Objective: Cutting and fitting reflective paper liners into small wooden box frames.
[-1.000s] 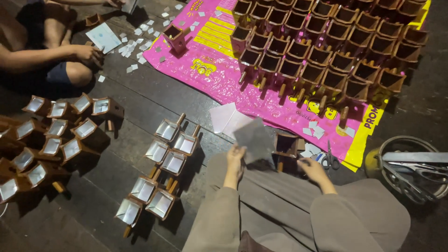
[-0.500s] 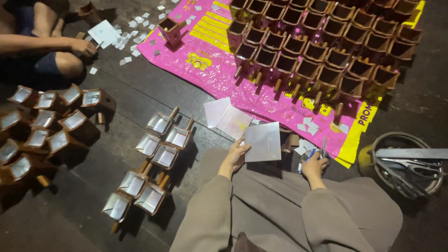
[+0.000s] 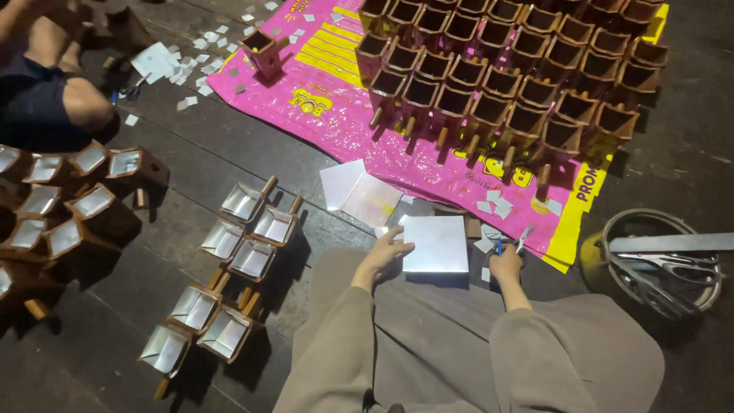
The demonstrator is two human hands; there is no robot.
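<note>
Head view, left hand (image 3: 380, 255) on silver sheet (image 3: 436, 244), right hand (image 3: 506, 264) gripping scissors (image 3: 511, 245)

Floor layout around a seated person

A sheet (image 3: 436, 243) lies on the floor before the lap, between the left hand (image 3: 384, 252) and right hand (image 3: 506, 264); a plastic mat (image 3: 336, 107) behind it carries rows of wooden boxes (image 3: 505, 76); lined boxes (image 3: 229, 260) sit left, a basin (image 3: 661, 264) right.

Brown wooden scoops (image 3: 489, 84) crowd a pink sheet (image 3: 336, 107) (foil-lined scoops (image 3: 229, 260) lie beside); a metal bowl (image 3: 612, 237) holds scissors (image 3: 673, 268).
</note>
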